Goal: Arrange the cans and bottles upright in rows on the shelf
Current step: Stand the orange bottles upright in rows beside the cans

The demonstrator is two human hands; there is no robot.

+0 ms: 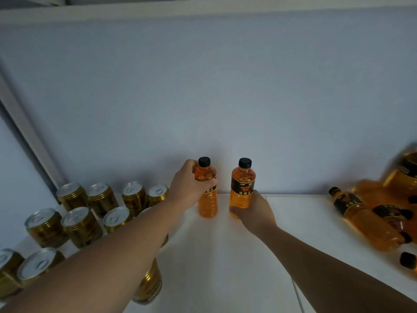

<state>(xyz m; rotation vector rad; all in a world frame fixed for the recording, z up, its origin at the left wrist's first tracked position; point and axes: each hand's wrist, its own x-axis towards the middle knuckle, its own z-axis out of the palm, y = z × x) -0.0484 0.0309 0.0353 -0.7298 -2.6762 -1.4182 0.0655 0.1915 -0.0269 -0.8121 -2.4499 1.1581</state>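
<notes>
Two orange bottles with black caps and dark labels stand upright near the back wall of the white shelf (225, 256). My left hand (188, 182) grips the left bottle (207, 199) around its shoulder and label. My right hand (253, 214) holds the right bottle (242, 184) low on its body. Gold cans with silver tops (81, 225) stand upright in rows on the left; my left forearm hides part of them. One more gold can (149, 288) shows below that forearm.
Several orange bottles (365, 219) lie on their sides in a pile at the right end of the shelf. A grey back wall rises behind everything, and a slanted frame post (27, 132) stands at the left.
</notes>
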